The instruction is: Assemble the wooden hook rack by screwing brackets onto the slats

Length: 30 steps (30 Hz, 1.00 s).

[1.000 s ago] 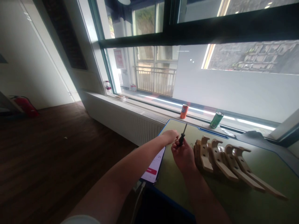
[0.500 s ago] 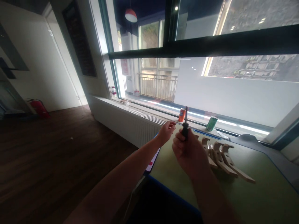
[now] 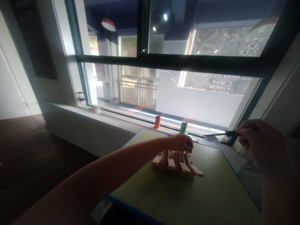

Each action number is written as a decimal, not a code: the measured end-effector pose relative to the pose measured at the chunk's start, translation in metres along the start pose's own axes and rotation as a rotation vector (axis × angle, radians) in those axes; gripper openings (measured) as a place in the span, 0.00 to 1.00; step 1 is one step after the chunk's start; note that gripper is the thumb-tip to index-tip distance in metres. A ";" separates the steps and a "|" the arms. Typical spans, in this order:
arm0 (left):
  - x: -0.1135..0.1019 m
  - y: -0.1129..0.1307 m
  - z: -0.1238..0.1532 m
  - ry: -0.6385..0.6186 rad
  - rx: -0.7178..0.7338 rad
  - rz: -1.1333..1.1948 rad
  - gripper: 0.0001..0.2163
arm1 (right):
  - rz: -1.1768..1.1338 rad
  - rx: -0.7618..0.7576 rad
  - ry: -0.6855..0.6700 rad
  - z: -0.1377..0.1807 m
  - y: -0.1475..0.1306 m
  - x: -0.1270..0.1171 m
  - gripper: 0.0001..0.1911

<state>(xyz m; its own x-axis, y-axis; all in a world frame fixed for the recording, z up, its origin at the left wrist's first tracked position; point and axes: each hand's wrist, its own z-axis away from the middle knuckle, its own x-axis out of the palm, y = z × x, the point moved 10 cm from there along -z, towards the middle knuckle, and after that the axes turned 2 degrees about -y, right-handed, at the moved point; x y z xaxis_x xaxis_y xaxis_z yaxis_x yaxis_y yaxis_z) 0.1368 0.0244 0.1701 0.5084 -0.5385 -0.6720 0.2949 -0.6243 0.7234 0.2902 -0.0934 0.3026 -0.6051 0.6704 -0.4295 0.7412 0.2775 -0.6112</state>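
Note:
A wooden model shaped like a hand (image 3: 176, 161), with several jointed fingers, lies on the green mat (image 3: 187, 200). My left hand (image 3: 181, 143) rests curled on the top of this wooden model, fingers closed over its far end. My right hand (image 3: 262, 146) is raised at the right, clear of the mat, and grips a small black-handled screwdriver (image 3: 220, 134) whose thin shaft points left towards the window.
An orange can (image 3: 157, 121) and a green can (image 3: 183, 127) stand on the window sill behind the mat. A white radiator cover (image 3: 89, 131) runs along the wall at left. Dark wooden floor (image 3: 30, 150) lies to the left.
The view has swung right. My left hand moved from beside the screwdriver onto the wooden model. My right hand carried the screwdriver up and to the right, turning its shaft from upright to sideways.

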 end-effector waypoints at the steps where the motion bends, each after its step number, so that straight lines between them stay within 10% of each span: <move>1: 0.006 -0.005 -0.006 -0.023 -0.014 -0.024 0.06 | 0.106 -0.069 -0.059 -0.007 -0.004 0.002 0.05; 5: 0.028 -0.032 -0.017 -0.119 -0.073 -0.053 0.09 | 0.330 -0.286 -0.290 -0.013 -0.009 0.030 0.07; 13: 0.051 -0.071 -0.020 -0.137 -0.188 -0.029 0.10 | 0.372 -0.246 -0.578 -0.016 0.054 0.113 0.09; 30: 0.060 -0.055 -0.018 -0.160 -0.089 0.030 0.12 | 0.491 -0.225 -0.863 0.007 0.055 0.135 0.12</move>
<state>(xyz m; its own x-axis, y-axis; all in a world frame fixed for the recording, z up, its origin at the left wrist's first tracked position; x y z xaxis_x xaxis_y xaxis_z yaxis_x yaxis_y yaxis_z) 0.1656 0.0368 0.0931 0.3851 -0.6434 -0.6616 0.3556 -0.5580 0.7497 0.2468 0.0075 0.2064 -0.1564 0.0447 -0.9867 0.9479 0.2874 -0.1373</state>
